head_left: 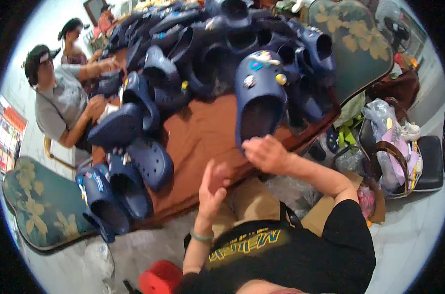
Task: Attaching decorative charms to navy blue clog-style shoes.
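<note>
My right hand (265, 153) grips the heel end of a dark blue clog (259, 93) and holds it up over the brown table (203, 137). Small charms dot the clog's toe: a yellow ball, a white piece and a light blue piece. My left hand (213, 185) hovers open just below and left of the clog, palm turned toward it, holding nothing. A green band circles my left wrist.
A big heap of dark blue clogs (222, 39) covers the far table; more clogs (127, 171) lie at its left edge. Two people (60, 98) sit at the left, handling clogs. Green floral chairs (41, 206) stand left and far right. Bags (389, 142) crowd a chair at right. A red stool (159, 278) is below.
</note>
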`<state>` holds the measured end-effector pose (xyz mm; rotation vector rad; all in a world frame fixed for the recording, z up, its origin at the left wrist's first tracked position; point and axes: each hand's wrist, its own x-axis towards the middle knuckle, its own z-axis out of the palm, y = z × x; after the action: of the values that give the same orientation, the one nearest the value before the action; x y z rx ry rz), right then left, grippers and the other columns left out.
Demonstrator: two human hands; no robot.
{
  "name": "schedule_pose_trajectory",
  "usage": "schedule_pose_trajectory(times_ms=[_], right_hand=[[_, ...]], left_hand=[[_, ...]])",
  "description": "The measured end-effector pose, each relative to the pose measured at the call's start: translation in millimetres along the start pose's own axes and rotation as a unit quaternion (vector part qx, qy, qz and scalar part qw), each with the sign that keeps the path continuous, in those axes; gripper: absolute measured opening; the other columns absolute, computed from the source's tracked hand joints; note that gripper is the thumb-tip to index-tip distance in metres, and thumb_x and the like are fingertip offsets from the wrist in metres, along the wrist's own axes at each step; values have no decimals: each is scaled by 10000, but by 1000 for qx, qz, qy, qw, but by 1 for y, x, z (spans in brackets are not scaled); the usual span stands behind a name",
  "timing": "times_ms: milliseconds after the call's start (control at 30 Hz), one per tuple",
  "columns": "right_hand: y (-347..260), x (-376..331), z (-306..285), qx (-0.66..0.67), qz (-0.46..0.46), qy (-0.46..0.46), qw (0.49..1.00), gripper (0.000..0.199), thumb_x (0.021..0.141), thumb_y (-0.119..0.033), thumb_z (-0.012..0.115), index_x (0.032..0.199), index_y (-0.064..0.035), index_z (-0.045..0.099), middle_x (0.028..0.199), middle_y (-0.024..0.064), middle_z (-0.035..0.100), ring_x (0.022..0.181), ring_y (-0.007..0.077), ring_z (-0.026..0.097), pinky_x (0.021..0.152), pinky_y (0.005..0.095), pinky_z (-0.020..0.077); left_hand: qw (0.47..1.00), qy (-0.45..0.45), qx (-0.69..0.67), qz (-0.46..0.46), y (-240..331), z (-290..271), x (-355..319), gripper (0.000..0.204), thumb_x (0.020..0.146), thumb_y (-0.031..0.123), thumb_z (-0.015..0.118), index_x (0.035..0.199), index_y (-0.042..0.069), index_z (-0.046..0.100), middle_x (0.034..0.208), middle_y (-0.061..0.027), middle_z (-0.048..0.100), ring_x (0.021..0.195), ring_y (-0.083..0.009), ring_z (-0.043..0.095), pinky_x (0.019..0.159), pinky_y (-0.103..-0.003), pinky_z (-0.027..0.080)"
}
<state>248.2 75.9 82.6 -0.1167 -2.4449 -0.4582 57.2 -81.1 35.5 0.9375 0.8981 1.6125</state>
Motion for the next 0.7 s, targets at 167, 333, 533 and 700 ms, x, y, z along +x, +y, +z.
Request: schedule_pose_trajectory(times_ms=[167, 333, 533, 700], right_hand=[[-100, -10, 32, 165, -55, -23, 984, 271, 800, -242, 615, 1005, -65, 624, 1169, 106, 577, 1057, 237, 555, 852, 381, 446], [-90, -19, 36, 218, 35, 28, 975, 352, 815, -327, 703, 1065, -101, 602, 1128, 90, 565, 1016, 243, 549, 865, 434, 434], [-25, -20, 62, 284, 331, 68, 897, 296, 827, -43, 636, 1113, -26, 562, 1158, 174, 536, 1094, 372, 517, 941, 435, 436], [23, 24, 90, 306, 184, -15, 934, 410, 863, -225, 649, 1229, -54, 574, 1273, 155, 526, 1165, 332, 509, 1018, 402, 393]], left_hand=[[987, 48, 152, -9, 3, -8, 23, 670, 825, -29, 557, 1453, 8, 326, 1406, -140, 437, 1282, -202, 424, 1057, -336, 362], [983, 33, 162, -77, 13, -58, 6, 643, 821, -90, 490, 1445, -3, 361, 1394, -99, 478, 1287, -174, 433, 1066, -305, 346], [810, 190, 541, 122, 39, -67, 7, 168, 891, 174, 652, 912, 9, 675, 914, -137, 658, 912, -277, 608, 785, -382, 463], [857, 72, 509, -12, 45, -26, 19, 416, 875, 388, 646, 797, -21, 642, 792, -209, 638, 812, -379, 621, 730, -437, 477]])
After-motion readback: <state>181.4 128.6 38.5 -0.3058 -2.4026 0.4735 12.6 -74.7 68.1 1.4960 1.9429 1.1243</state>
